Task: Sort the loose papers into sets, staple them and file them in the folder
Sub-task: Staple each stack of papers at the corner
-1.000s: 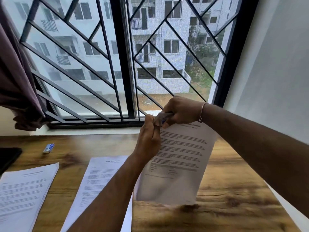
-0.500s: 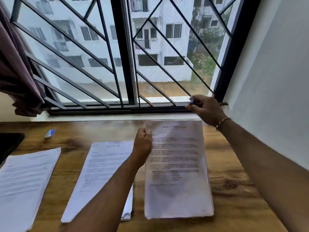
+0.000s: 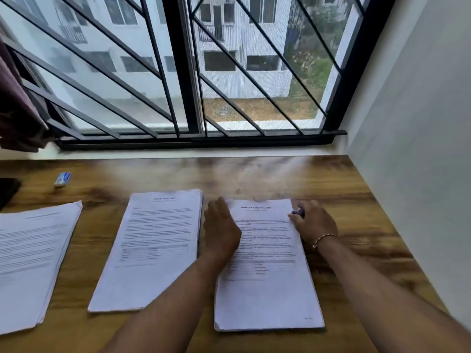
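My left hand (image 3: 220,230) rests open on the right paper stack (image 3: 267,289); my right hand (image 3: 314,225) grips a purple stapler (image 3: 298,212).

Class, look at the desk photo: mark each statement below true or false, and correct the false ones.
1. Three paper stacks lie on the wooden table. True: left stack, middle stack, right stack.
2. Both hands rest at the middle stack. False: the left hand and right hand are at the right stack.
3. The right hand holds a small purple object. True.
4. The blue and white item lies on the right stack. False: it lies on bare table, far left near the window.
5. The bracelet is on the left wrist. False: it is on the right wrist.
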